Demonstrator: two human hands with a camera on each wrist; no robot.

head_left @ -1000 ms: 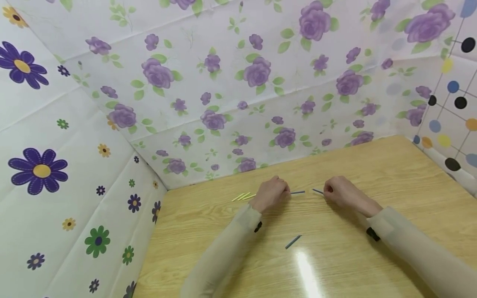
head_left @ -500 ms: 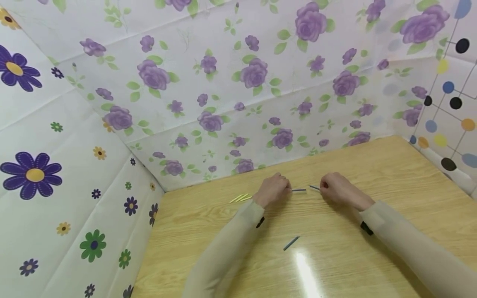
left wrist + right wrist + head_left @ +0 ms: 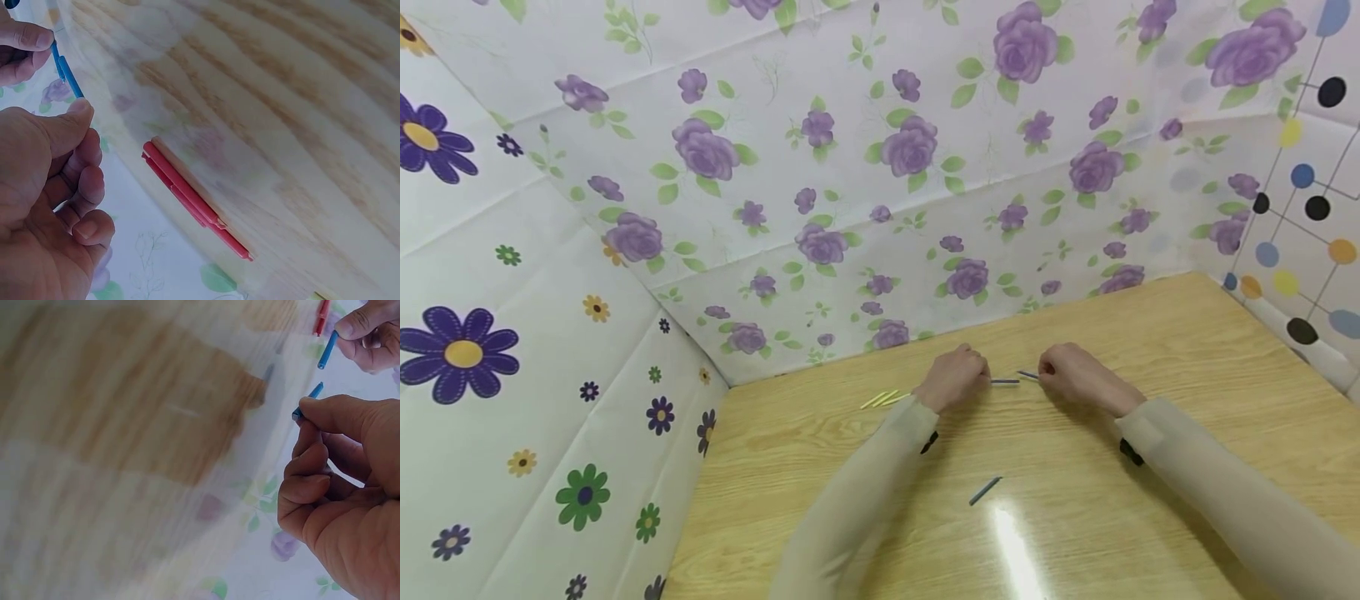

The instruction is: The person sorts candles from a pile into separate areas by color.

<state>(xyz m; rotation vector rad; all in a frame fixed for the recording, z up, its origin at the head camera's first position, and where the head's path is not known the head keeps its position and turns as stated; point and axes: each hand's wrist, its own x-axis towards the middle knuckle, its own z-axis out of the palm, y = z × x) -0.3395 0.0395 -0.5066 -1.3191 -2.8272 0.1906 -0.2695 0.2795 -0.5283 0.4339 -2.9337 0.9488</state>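
Note:
My left hand pinches a thin blue stick between thumb and index finger, its free end pointing right. Across from it, my right hand pinches a second blue stick by thumb and forefinger. The free ends lie close together; in the right wrist view a small gap shows between the left hand's blue stick and the right one. Beside the left hand, red sticks lie side by side on the table; the head view hides them behind that hand.
Several yellow sticks lie left of the left hand on the wooden table. Nearer the front is a dark blue stick, perhaps more than one. A flowered cloth wall stands behind the table, with others at both sides.
Both hands have drawn slightly closer together, so the gap between the blue sticks' free ends has narrowed in the head view. The head view has shifted slightly.

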